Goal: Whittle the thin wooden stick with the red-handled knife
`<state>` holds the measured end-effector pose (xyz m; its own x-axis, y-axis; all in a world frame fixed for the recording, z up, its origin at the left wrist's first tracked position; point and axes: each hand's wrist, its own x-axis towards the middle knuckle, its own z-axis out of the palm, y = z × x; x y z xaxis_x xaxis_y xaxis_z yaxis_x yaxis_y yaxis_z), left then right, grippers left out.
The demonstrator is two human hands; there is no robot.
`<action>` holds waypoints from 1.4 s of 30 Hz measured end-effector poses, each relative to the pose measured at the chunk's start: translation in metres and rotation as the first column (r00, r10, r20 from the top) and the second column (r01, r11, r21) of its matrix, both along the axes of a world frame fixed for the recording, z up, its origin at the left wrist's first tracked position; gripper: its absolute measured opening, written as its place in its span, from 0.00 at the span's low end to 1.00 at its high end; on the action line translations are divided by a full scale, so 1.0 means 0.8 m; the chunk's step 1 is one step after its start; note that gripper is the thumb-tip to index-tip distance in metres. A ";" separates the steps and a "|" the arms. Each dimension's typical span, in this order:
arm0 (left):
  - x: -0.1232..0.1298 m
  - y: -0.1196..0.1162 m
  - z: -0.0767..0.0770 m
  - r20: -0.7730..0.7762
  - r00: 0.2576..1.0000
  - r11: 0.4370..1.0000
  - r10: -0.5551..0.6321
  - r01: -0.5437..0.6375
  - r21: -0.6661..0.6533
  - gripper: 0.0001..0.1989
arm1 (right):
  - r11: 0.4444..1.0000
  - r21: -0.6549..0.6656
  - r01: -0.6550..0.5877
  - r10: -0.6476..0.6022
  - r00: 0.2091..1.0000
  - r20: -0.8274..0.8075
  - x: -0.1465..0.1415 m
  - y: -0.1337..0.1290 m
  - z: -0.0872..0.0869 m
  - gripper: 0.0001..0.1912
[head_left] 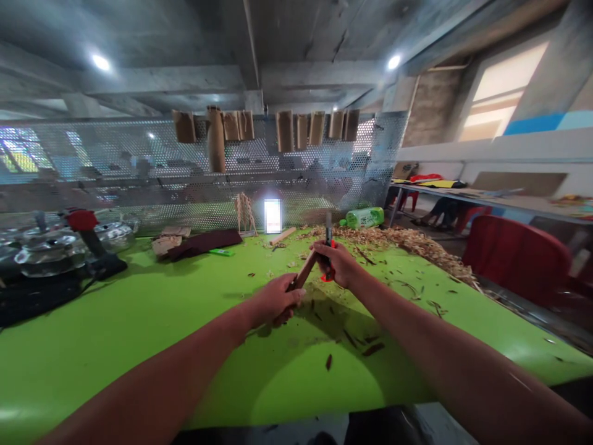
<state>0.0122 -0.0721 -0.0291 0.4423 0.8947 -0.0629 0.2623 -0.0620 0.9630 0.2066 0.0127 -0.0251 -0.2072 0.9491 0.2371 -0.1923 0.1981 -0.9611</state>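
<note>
My left hand (pixel 280 298) is closed round the lower end of a wooden stick (pixel 306 271), which tilts up and to the right. The stick's upper end meets my right hand (pixel 340 262), whose fingers are wrapped round a utility knife (pixel 329 238) with a red and black handle. The knife's blade end points upward, and whether its edge touches the wood cannot be seen. Thin dark shavings (pixel 373 349) lie on the green tabletop (pixel 162 346) below and to the right of my hands.
Wood shavings (pixel 430 250) are heaped along the right edge. At the back lie a green bottle (pixel 365 217), a lit screen (pixel 273 216), a wood strip (pixel 283 236) and dark sandpaper-like sheet (pixel 206 244). A red-topped power tool (pixel 86 225) stands left; a red chair (pixel 516 259) is at right.
</note>
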 end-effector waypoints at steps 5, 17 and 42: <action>0.002 -0.003 0.007 0.189 0.981 0.991 -0.047 0.069 -0.111 0.12 | 0.998 0.021 -0.063 0.062 0.996 0.071 -0.014 -0.013 0.002 0.21; -0.002 0.010 0.009 0.309 0.927 0.976 0.214 -0.212 -0.041 0.08 | 0.858 0.485 0.168 -0.512 0.363 0.779 -0.009 -0.012 0.006 0.14; 0.016 -0.030 0.022 0.068 0.991 0.988 0.112 -0.119 0.097 0.13 | 0.840 0.408 0.358 -0.449 0.035 0.893 0.047 0.024 0.027 0.17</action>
